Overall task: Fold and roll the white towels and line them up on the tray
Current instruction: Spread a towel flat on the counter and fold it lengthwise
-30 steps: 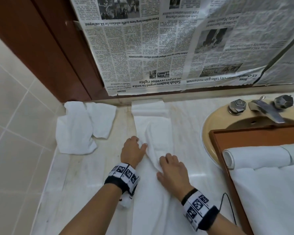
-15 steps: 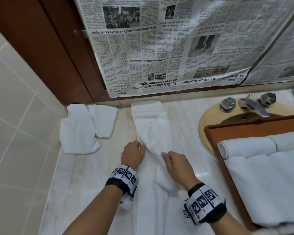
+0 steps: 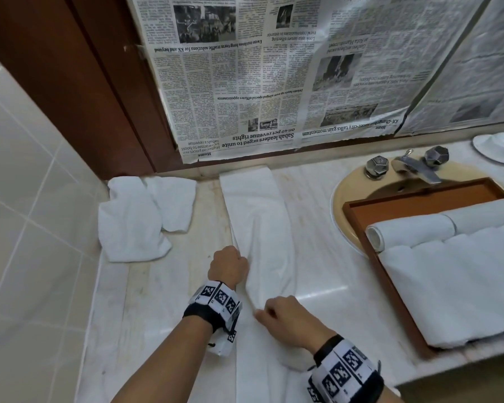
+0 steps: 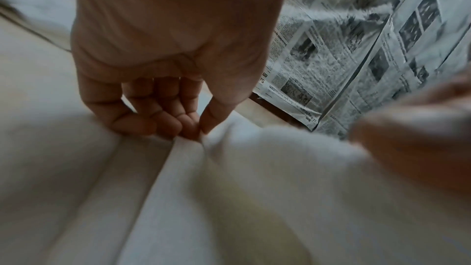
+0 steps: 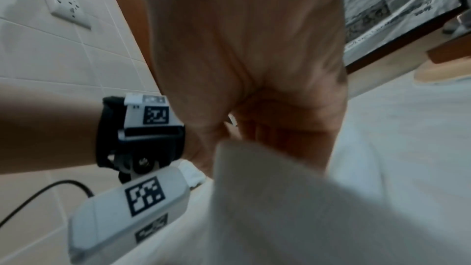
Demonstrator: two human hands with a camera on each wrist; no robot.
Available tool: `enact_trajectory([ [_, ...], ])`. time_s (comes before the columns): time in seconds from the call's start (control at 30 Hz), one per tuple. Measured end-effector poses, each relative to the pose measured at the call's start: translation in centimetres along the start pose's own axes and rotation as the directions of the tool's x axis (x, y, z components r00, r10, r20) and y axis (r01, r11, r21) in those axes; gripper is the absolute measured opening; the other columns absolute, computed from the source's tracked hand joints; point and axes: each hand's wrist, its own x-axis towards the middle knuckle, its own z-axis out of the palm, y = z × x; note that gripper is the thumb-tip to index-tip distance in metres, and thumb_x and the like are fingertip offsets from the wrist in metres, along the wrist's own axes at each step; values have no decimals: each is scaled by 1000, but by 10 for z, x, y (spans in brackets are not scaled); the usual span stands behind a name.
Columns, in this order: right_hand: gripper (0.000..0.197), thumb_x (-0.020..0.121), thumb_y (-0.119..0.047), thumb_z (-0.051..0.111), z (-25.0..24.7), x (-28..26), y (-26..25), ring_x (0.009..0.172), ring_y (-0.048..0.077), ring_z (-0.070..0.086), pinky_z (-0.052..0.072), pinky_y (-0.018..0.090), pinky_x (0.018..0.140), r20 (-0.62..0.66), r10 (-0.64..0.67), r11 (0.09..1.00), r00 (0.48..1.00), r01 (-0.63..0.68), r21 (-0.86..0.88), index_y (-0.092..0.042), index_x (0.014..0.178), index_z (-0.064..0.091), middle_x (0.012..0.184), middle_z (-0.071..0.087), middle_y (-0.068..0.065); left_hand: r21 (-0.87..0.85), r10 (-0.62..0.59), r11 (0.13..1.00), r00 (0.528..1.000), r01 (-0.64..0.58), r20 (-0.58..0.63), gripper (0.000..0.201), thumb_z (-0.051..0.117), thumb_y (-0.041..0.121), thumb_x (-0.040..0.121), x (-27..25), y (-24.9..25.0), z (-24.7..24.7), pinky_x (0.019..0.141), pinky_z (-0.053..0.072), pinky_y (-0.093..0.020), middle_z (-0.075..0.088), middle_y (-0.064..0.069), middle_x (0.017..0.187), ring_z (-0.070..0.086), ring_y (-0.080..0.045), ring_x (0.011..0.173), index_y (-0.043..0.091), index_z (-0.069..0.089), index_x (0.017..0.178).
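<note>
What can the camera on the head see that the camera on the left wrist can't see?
Only the head view shows the wooden tray with rolled towels resting over the sink, the taps, the crumpled towels near the tiled wall, and both wristbands.

Only the left wrist view shows, close up, the left hand's thumb and fingers pinching a fold of the towel.

Both show the left hand, the right hand (blurred in the wrist view), the long white towel on the counter, and the newspaper on the wall behind.
</note>
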Motion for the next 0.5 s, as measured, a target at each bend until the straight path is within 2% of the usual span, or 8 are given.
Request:
enact_trajectory([
  [0.07, 46, 99, -46, 48, -6, -8, 5, 58, 13, 45, 37, 26, 57, 81, 9, 1000, 997, -11, 26, -13, 67, 48, 66, 52, 0, 12, 4, 1000, 1000, -4, -9, 17, 46, 15, 91, -4, -4, 0, 70, 44, -30, 60, -9, 98, 56, -25, 83, 6, 60, 94],
  [0.1, 45, 99, -44, 50, -9, -9, 10, 59, 13, 49, 40, 25, 58, 48, 24, 998, 999, -27, 63, -11, 68, 52, 66, 55, 0, 3, 8, 1000, 1000, -8, -12, 18, 45, 15, 92, -5, -6, 0, 70, 44, -30, 60, -8, 99, 56, -25, 83, 6, 60, 96],
  [0.17, 38, 98, -39, 55, -19, 1, 21, 68, 14, 59, 42, 21, 59, -180, 82, 990, 980, -59, 125, -9, 74, 60, 72, 62, 0, -32, 23, 999, 999, -24, -27, 17, 46, 19, 94, -7, -10, 2, 72, 46, -31, 62, -7, 99, 58, -24, 84, 10, 60, 95],
  [0.2, 34, 97, -39, 56, -25, 12, 29, 74, 17, 60, 40, 21, 60, -305, 119, 988, 945, -83, 130, -11, 78, 59, 77, 62, 0, -47, 28, 998, 999, -30, -38, 16, 48, 22, 94, -8, -12, 3, 72, 46, -31, 63, -6, 98, 57, -22, 82, 12, 60, 92],
  [0.27, 34, 96, -46, 57, -38, 31, 39, 83, 20, 56, 37, 28, 64, -409, 208, 978, 889, -180, 106, -12, 89, 55, 87, 60, 2, -50, 24, 998, 998, -27, -52, 15, 51, 26, 91, -10, -13, 6, 70, 47, -31, 64, -5, 92, 54, -18, 76, 14, 57, 84],
  [0.33, 36, 95, -49, 56, -44, 50, 47, 86, 23, 52, 36, 31, 69, -358, 256, 965, 898, -260, 40, -13, 93, 51, 92, 57, 4, -31, 12, 999, 999, -14, -50, 13, 53, 25, 88, -12, -12, 8, 69, 48, -31, 63, -4, 89, 56, -19, 74, 17, 53, 77],
  [0.43, 33, 97, -31, 55, -48, 61, 51, 85, 24, 50, 38, 32, 70, -277, 210, 977, 938, -207, 40, -17, 71, 41, 78, 47, 1, 4, 2, 1000, 999, -1, -38, 10, 52, 21, 88, -16, -11, 7, 68, 49, -31, 62, -4, 91, 57, -21, 75, 18, 53, 78],
  [0.5, 36, 96, -26, 58, -60, 62, 57, 82, 24, 52, 42, 33, 71, -305, 212, 977, 928, -192, 96, -17, 66, 39, 75, 47, 1, 29, 10, 1000, 999, -9, -34, 10, 52, 19, 90, -16, -10, 6, 68, 49, -31, 62, -6, 92, 58, -23, 78, 13, 57, 84],
])
